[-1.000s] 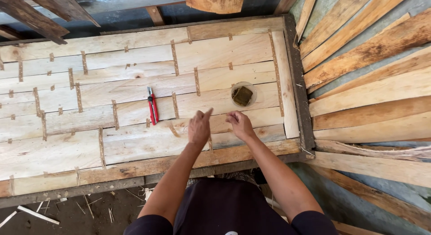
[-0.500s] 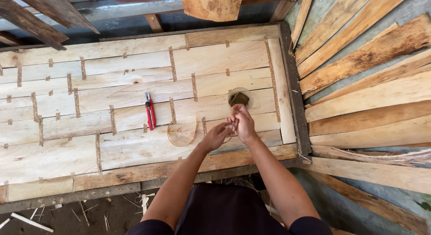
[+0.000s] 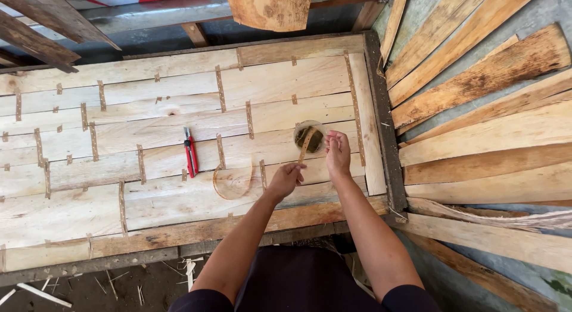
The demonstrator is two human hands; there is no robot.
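The person's left hand (image 3: 286, 178) pinches the lower end of a narrow brown strip of tape (image 3: 305, 146), fingers clenched on it, while the strip runs up and to the right toward a small round roll of brown tape (image 3: 310, 137) that sits on the pale wooden veneer sheet (image 3: 167, 163). The right hand (image 3: 337, 154) lies just beside that roll, its fingers bent down toward the roll's right edge; whether they actually grasp it or only rest against it I cannot tell from here. The sheet is pieced together from many light planks, joined by short brown tape patches, and it lies on a dark-framed worktable (image 3: 381, 121). A red-handled utility knife (image 3: 190, 152) lies on the sheet, well apart to the left of both hands. A loose curl of thin veneer (image 3: 232, 184) rests just left of the left hand. To the right of the table, long rough wooden slats (image 3: 488, 133) are fanned out.
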